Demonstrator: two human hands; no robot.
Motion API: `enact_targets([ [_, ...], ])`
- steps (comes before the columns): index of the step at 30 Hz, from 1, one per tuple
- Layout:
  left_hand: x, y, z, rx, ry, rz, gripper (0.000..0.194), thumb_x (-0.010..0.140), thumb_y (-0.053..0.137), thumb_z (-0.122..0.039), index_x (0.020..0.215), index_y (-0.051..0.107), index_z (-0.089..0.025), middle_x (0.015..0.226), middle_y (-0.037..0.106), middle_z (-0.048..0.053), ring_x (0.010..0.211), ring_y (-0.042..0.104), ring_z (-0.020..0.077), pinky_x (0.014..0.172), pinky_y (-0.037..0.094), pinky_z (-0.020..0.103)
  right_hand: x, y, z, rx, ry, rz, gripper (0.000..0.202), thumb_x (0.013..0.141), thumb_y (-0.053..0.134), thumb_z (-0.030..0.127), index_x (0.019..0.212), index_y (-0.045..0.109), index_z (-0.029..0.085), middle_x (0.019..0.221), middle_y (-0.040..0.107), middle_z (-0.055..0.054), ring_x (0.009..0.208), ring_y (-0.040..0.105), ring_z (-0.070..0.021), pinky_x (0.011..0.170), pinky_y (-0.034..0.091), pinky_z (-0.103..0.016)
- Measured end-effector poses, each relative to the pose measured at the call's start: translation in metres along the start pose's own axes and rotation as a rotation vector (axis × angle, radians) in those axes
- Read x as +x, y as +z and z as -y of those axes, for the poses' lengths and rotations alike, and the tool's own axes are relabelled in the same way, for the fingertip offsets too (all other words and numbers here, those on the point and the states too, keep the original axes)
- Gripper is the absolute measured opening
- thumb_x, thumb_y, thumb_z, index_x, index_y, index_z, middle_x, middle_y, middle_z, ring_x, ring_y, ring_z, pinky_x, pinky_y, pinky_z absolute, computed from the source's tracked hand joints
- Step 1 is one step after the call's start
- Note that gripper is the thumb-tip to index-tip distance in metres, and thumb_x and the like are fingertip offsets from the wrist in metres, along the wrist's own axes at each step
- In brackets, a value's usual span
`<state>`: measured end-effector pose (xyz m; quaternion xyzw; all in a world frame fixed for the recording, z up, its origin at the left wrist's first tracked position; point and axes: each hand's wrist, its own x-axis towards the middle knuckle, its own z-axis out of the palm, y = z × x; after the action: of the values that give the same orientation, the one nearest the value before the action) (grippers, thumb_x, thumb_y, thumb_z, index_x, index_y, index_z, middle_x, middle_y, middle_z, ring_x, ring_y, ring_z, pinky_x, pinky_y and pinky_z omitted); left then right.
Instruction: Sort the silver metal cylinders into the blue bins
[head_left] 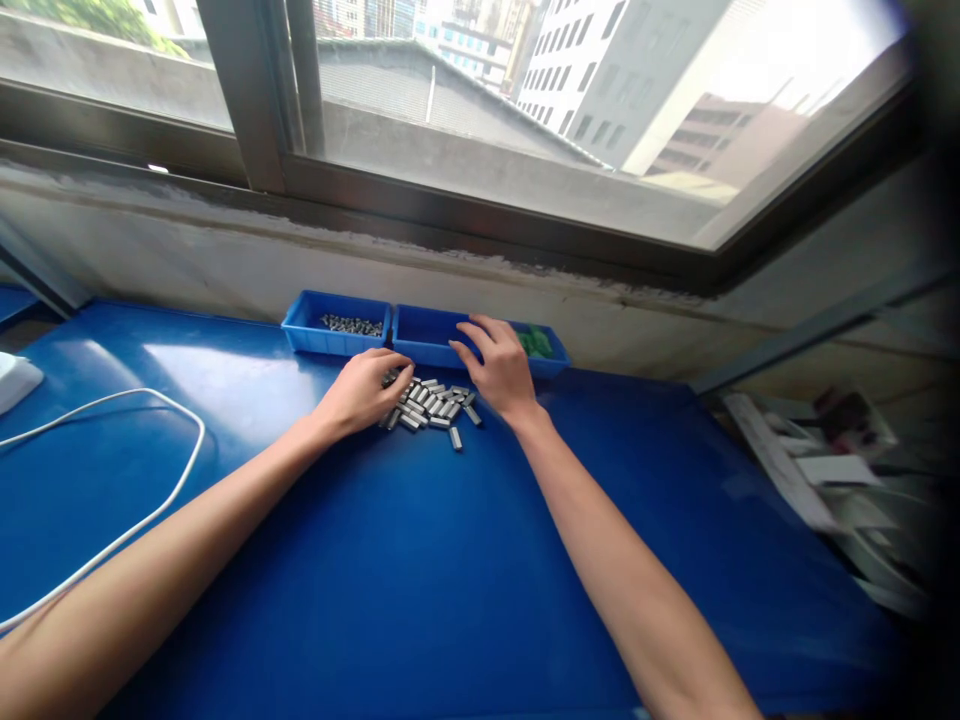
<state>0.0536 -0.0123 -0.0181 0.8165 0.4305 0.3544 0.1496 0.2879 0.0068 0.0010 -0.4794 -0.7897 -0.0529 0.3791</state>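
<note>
Several small silver metal pieces (435,402) lie in a loose pile on the blue table. My left hand (369,388) rests at the left edge of the pile, its fingers curled over some pieces; what they grip, if anything, is hidden. My right hand (496,365) is raised over the front edge of the middle blue bin (427,350), fingers apart, with nothing seen in it. The left blue bin (330,343) holds many tiny metal parts (351,325). Green items (535,343) lie in the right blue bin (551,368).
A white cable (191,460) curves over the left of the blue table (420,600), near a white object (16,380). Behind the bins stand a wall and a window (480,215). Assorted items (840,470) sit beyond the table's right edge.
</note>
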Motion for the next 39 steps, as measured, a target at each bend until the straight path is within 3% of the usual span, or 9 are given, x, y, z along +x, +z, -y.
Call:
enact_targets([
  [4,-0.013,0.004,-0.004,-0.016,-0.03,0.043,0.034,0.099,0.051,-0.039,0.115,0.074,-0.019,0.126,0.071,0.01,0.12,0.064,0.0271,0.108,0.05,0.044,-0.031,-0.003,0.028,0.1,0.243,-0.173,0.024,0.1,0.053,0.037,0.103,0.072,0.023,0.107,0.073,-0.01,0.106,0.064,-0.0281,0.101,0.049,-0.047],
  [7,-0.013,0.016,-0.017,-0.011,-0.029,0.05,0.035,0.101,0.048,-0.038,0.119,0.072,-0.019,0.126,0.071,0.011,0.122,0.06,0.0272,0.11,0.047,0.046,-0.057,0.0,0.041,0.247,0.52,-0.133,0.024,0.096,0.057,0.039,0.108,0.07,0.024,0.107,0.073,-0.009,0.105,0.064,-0.0284,0.097,0.05,-0.048],
  [10,-0.008,0.03,-0.029,-0.019,0.004,0.042,0.033,0.103,0.046,-0.034,0.115,0.073,-0.018,0.119,0.073,0.01,0.121,0.06,0.0259,0.112,0.043,0.046,-0.068,0.007,0.048,0.318,0.637,-0.134,0.028,0.094,0.056,0.04,0.115,0.067,0.024,0.121,0.069,-0.011,0.117,0.06,-0.0293,0.105,0.045,-0.05],
  [13,-0.005,0.036,-0.035,-0.071,-0.019,0.008,0.033,0.105,0.043,-0.032,0.109,0.073,-0.018,0.116,0.074,0.009,0.115,0.063,0.0237,0.112,0.042,0.045,-0.065,0.016,0.054,0.286,0.629,-0.139,0.027,0.096,0.053,0.037,0.116,0.065,0.024,0.124,0.067,-0.012,0.121,0.057,-0.0294,0.108,0.043,-0.05],
  [17,-0.004,0.035,-0.035,-0.152,-0.083,-0.027,0.032,0.104,0.043,-0.031,0.103,0.073,-0.019,0.115,0.074,0.009,0.111,0.065,0.0227,0.104,0.047,0.04,-0.057,0.022,0.06,0.182,0.506,-0.078,0.024,0.095,0.055,0.034,0.114,0.066,0.024,0.122,0.067,-0.013,0.119,0.057,-0.0316,0.107,0.042,-0.051],
  [21,-0.003,0.04,-0.04,-0.094,-0.071,-0.037,0.029,0.104,0.043,-0.028,0.104,0.071,-0.019,0.114,0.074,0.008,0.112,0.064,0.0225,0.108,0.043,0.041,-0.055,0.02,0.059,0.149,0.429,-0.028,0.021,0.096,0.055,0.036,0.109,0.064,0.024,0.118,0.067,-0.013,0.114,0.057,-0.0316,0.103,0.043,-0.05],
  [28,0.002,0.053,-0.053,-0.066,-0.14,-0.085,0.035,0.108,0.033,-0.03,0.107,0.067,-0.022,0.111,0.076,0.004,0.11,0.064,0.0198,0.111,0.036,0.042,-0.055,0.016,0.046,0.443,0.637,-0.179,0.018,0.094,0.051,0.04,0.09,0.057,0.024,0.096,0.069,-0.006,0.093,0.063,-0.0238,0.088,0.049,-0.038],
  [39,0.0,0.06,-0.057,-0.091,-0.215,-0.1,0.036,0.107,0.037,-0.038,0.111,0.069,-0.023,0.112,0.072,0.007,0.113,0.057,0.0232,0.11,0.038,0.046,-0.054,0.014,0.042,0.519,0.657,-0.156,0.023,0.092,0.054,0.044,0.088,0.061,0.023,0.088,0.069,-0.003,0.083,0.063,-0.0216,0.08,0.048,-0.034],
])
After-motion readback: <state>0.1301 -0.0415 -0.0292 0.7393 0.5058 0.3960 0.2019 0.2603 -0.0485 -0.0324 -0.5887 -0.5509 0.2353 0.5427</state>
